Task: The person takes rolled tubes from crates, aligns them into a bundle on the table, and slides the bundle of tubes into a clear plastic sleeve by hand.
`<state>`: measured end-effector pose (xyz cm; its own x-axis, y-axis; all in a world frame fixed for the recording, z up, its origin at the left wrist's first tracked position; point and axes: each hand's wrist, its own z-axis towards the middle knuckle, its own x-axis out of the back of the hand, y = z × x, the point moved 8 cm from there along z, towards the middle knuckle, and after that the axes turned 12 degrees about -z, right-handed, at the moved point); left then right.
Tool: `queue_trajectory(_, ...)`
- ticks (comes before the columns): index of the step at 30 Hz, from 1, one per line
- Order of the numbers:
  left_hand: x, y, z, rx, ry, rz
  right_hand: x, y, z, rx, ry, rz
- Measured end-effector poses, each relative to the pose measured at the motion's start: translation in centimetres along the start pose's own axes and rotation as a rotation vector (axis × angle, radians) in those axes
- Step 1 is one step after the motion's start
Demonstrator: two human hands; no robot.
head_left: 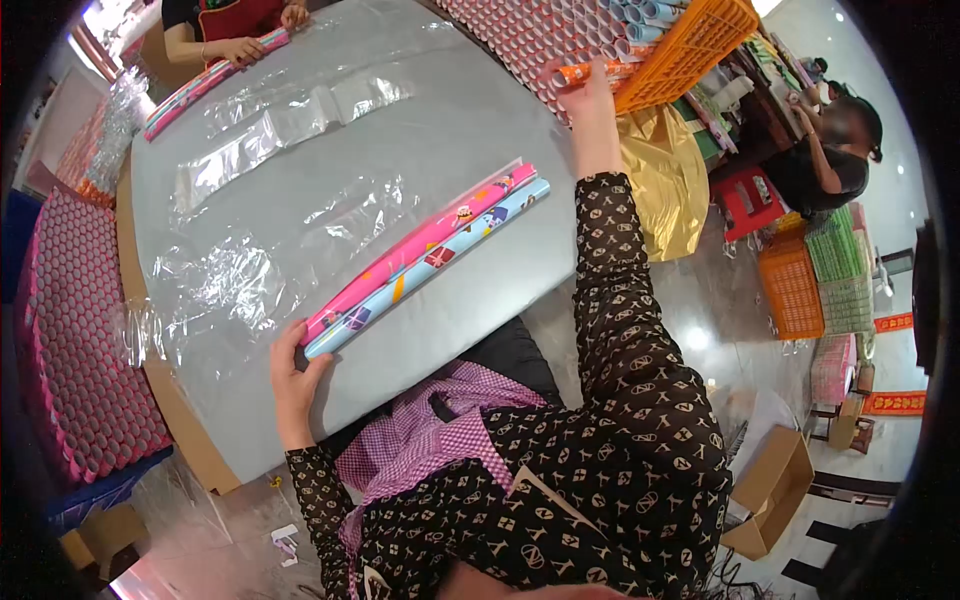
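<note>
On the grey table [480,110], a pink wrapping paper roll [420,240] and a light blue wrapping paper roll [430,265] lie side by side at a slant. My left hand [297,375] is closed around their near ends, thumb on the blue one and fingers at the pink one. My right arm stretches far out to the right. There my right hand [592,108] grips an orange wrapping paper roll [575,74] by its end, beside a big stack of rolls [530,45] and an orange crate [690,50].
Clear plastic sleeves [240,160] are spread over the table. Across it, a co-worker's hand [240,50] holds several colourful rolls [205,85]. More stacked pink rolls [90,340] stand at left. Gold sheeting [660,180] hangs below the crate; another person [830,150] works at right.
</note>
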<state>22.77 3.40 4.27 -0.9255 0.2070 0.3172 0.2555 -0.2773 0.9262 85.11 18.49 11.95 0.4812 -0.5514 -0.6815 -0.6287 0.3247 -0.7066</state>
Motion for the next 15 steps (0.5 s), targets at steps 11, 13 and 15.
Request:
queue_trajectory(11, -0.1, 0.3, 0.0, -0.033, -0.016, 0.044, 1.0, -0.2, -1.3, 0.064, 0.118, -0.125)
queue_trajectory(13, 0.0, 0.1, -0.1, 0.005, 0.046, -0.077, 1.7, -0.2, -0.8, 0.055, 0.098, -0.099)
queue_trajectory(15, 0.1, 0.0, -0.1, -0.014, 0.052, -0.031, 2.0, -1.1, 0.2, 0.191, 0.126, -0.214)
